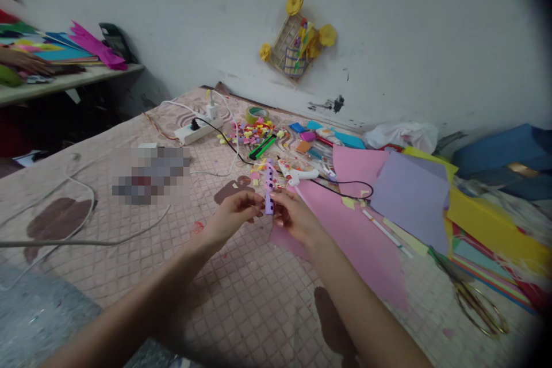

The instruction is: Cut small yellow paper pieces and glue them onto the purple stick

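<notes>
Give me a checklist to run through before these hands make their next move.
1. Slim purple piece with dark squares gripped: ok, pinched in the right hand.
2. Left hand touching that piece: cannot tell; its fingertips are right beside it.
3. White plastic glue gun set down: ok, lying just beyond the right hand.
4. Glue gun hot: cannot tell.
5. Black plug in the long white power strip: ok.
6. Gold-handled metal scissors beside the hands: not ok, off at the far right.
</notes>
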Demonstrator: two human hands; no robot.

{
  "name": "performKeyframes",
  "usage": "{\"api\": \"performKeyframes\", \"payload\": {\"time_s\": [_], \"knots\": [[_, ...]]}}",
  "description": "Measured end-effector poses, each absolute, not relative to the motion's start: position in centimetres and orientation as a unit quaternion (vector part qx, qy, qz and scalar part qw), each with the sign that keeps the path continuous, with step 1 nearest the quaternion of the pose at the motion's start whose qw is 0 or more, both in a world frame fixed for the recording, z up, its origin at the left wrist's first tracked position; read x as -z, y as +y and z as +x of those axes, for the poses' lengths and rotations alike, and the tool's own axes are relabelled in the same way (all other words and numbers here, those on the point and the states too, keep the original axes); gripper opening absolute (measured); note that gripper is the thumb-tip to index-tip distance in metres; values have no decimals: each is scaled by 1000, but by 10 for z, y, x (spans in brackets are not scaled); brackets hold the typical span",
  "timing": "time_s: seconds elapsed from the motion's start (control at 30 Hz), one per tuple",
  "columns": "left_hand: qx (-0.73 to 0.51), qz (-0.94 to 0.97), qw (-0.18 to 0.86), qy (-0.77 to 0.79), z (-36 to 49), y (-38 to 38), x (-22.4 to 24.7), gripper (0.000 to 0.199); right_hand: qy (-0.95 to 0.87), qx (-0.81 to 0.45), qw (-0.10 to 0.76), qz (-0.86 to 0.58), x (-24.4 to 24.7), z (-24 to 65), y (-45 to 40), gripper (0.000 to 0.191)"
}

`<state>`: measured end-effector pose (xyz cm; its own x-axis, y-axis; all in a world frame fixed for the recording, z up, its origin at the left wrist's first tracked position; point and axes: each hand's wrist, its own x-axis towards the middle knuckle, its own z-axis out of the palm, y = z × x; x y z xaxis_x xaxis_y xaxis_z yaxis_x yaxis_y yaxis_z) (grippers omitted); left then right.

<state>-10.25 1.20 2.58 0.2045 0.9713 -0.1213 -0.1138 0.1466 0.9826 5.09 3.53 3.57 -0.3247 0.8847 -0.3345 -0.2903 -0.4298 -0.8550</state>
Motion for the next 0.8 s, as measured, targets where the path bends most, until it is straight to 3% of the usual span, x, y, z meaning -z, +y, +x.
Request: {"api": "performKeyframes", "payload": {"time_s": [0.23,0.8], "knots": [[-429,542,576,436,-99,11,-22,17,-333,-745,406,-411,-34,51,36,21],[-471,455,604,454,-92,-1,-25,15,-326,-749,415,-400,-31,52,37,19]]}}
